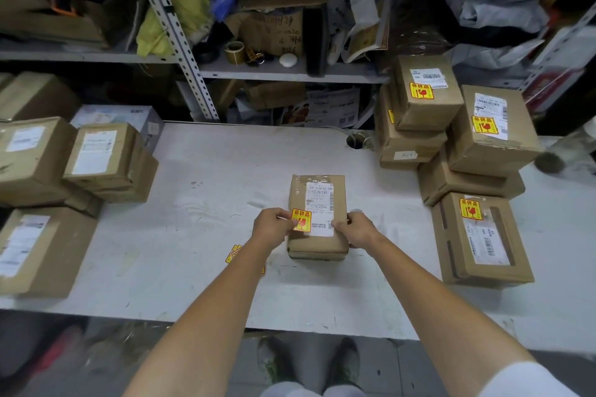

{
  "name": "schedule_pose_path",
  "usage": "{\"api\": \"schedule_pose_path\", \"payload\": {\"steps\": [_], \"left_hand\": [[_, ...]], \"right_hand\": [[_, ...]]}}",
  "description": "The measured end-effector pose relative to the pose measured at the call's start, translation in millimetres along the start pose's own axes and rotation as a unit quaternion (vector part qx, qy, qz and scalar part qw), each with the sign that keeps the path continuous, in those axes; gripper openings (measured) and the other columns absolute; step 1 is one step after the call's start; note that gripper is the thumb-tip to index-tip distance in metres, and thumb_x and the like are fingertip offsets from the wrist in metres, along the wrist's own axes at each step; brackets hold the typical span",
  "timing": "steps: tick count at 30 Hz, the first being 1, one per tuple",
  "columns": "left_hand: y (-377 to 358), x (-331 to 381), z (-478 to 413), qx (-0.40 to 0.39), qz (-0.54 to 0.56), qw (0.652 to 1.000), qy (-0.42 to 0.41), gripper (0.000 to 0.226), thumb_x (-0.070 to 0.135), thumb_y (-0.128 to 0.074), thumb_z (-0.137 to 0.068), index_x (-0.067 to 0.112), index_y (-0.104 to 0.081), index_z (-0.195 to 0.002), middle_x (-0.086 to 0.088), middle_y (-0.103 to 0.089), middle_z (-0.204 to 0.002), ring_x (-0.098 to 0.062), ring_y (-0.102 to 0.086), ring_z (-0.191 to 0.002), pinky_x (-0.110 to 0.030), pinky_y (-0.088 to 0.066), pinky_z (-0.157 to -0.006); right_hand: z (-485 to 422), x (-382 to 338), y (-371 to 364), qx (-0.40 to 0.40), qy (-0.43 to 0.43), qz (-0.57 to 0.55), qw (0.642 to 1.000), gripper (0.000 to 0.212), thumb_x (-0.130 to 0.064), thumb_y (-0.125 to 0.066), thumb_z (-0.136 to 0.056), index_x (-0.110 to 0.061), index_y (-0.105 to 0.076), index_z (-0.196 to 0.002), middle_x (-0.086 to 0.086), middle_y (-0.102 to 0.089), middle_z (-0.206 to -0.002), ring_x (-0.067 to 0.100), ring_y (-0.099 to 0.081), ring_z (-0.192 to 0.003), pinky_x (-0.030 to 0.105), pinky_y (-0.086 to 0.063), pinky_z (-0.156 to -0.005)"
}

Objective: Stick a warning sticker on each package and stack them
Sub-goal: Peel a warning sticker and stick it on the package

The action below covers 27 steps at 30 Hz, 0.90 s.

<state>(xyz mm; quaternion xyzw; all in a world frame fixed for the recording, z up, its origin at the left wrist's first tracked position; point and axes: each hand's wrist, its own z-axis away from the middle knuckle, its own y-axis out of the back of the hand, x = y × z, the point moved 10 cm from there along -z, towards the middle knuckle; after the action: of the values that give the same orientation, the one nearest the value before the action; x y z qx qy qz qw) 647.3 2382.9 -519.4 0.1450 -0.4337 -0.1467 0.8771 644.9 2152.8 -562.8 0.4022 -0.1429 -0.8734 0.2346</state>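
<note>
1. Head view: the package lies at the centre of the table. My left hand pinches the warning sticker at its 7 o'clock corner. My right hand grips its 4 o'clock edge.
2. Recommended: keep the package braced, keep the sticker clear of the barcode and smooth it outward.
3. All boxes are taped shut, contents unseen. The stickered stack sits at 2 o'clock, the unstickered boxes at 9 o'clock.

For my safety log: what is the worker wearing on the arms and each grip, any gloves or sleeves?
No gloves, watch or rings show on the left grip or right grip. The left arm is uncovered as far as visible; the right arm is uncovered up to a white short sleeve.
</note>
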Motion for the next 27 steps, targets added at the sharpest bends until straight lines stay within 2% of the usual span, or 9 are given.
{"api": "schedule_pose_path", "payload": {"steps": [5,10,19,22,27], "left_hand": [[-6.5,-7.2,-1.4,0.002,-0.02,1.0,-0.006,0.01,0.02,-0.076,-0.083,0.019,-0.069,-0.089,-0.007,-0.073,-0.098,-0.022,-0.068,-0.091,-0.038,-0.056,-0.086],[-8.8,-7.4,-0.7,0.03,-0.047,0.998,-0.019,0.032,0.027,-0.081,-0.078,0.013,-0.069,-0.104,-0.005,-0.07,-0.101,-0.02,-0.064,-0.093,-0.028,-0.05,-0.077],[-8.9,-3.7,-2.4,0.067,-0.125,0.989,-0.027,0.025,0.037,-0.08,-0.078,0.022,-0.065,-0.091,-0.002,-0.071,-0.102,-0.021,-0.063,-0.093,-0.032,-0.052,-0.076],[-7.7,1.6,-1.2,0.069,-0.183,0.98,-0.031,0.025,0.042,-0.076,-0.08,0.024,-0.065,-0.093,0.001,-0.071,-0.102,-0.019,-0.062,-0.091,-0.03,-0.047,-0.069],[-2.6,6.7,3.9,0.082,-0.231,0.969,-0.032,0.036,0.053,-0.075,-0.078,0.025,-0.061,-0.096,0.003,-0.068,-0.099,-0.017,-0.059,-0.085,-0.028,-0.044,-0.065]], "right_hand": [[-1.3,0.9,-0.8,-0.003,-0.002,-0.001,1.0,0.038,-0.033,-0.059,-0.095,-0.011,-0.059,-0.125,0.007,-0.066,-0.119,0.026,-0.062,-0.107,0.045,-0.057,-0.089],[-1.4,1.6,-1.7,0.003,0.001,-0.006,1.0,0.037,-0.034,-0.06,-0.095,-0.013,-0.059,-0.126,0.005,-0.066,-0.119,0.026,-0.063,-0.107,0.046,-0.057,-0.09],[-0.3,0.2,-1.4,-0.001,0.008,0.01,1.0,0.037,-0.035,-0.058,-0.095,-0.013,-0.061,-0.124,0.005,-0.067,-0.117,0.025,-0.063,-0.105,0.046,-0.057,-0.09],[0.3,0.1,-1.4,-0.002,0.005,0.009,1.0,0.036,-0.035,-0.058,-0.095,-0.013,-0.06,-0.123,0.005,-0.066,-0.118,0.026,-0.063,-0.106,0.046,-0.057,-0.09],[0.2,0.2,-1.2,-0.003,0.003,0.005,1.0,0.037,-0.035,-0.058,-0.096,-0.013,-0.058,-0.125,0.005,-0.066,-0.119,0.025,-0.062,-0.107,0.046,-0.056,-0.091]]}}
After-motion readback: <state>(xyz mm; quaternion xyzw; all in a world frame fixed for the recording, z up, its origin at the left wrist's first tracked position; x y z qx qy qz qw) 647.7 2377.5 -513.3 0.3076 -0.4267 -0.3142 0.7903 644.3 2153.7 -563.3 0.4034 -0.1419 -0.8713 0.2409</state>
